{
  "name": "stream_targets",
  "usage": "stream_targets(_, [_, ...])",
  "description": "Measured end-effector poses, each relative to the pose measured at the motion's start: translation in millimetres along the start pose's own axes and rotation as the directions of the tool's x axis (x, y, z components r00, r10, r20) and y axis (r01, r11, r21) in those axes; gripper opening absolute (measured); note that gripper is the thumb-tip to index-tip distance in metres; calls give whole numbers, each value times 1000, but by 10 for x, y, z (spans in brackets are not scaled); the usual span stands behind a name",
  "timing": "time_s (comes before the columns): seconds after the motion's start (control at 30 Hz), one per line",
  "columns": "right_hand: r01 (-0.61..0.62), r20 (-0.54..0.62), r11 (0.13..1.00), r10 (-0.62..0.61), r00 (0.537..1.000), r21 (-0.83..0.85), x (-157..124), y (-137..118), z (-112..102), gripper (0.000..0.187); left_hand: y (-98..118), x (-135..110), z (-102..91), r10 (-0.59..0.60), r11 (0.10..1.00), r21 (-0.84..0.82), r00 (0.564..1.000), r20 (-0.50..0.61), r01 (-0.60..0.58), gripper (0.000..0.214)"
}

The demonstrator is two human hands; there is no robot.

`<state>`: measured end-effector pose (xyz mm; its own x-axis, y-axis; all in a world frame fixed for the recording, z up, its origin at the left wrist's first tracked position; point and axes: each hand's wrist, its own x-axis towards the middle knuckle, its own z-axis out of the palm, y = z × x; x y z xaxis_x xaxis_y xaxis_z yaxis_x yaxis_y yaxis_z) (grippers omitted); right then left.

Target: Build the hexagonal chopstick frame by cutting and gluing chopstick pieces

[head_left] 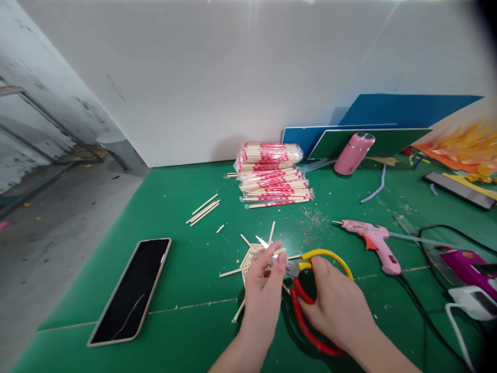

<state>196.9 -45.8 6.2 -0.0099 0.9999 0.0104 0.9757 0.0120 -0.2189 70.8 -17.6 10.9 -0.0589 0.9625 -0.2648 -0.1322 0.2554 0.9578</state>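
My right hand (336, 300) is wrapped round the handles of the scissors (305, 268), one yellow and one red. Their blades are parted and point left, partly behind my left fingers. My left hand (266, 280) pinches a short piece of wooden stick (280, 252) between thumb and fingers, right by the blades. Under and beyond this hand lies a frame of crossed wooden sticks (245, 261) with ends jutting outwards, its near side hidden by my hand. Several loose sticks (204, 211) and a short cut piece (220, 228) rest to the left.
Plastic-wrapped chopsticks (274, 176) are piled against the white wall. A phone (132, 290) lies at left. On the right are a pink glue gun (373, 241) with its cable, a pink flask (354, 154), a power strip (469, 269) and a white plug (471, 302). Blue and green boards (388, 140) lean behind.
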Motion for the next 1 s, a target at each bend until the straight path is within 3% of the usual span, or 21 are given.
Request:
stream_targets(0.13, [-6,76,1000,6,997,-6,78,7,-38,26,-21,69,35,76,997,-10,997,-21,-76,27])
stream_targets(0.37, [3,115,1000,-4,993,12,193,38,2,25,-66,128,99,100,995,-16,993,-58,-102,25])
stream_targets(1.0, [-10,127,1000,7,992,26,211,76,47,26,-150,220,64,259,938,244,966,-19,-247,24])
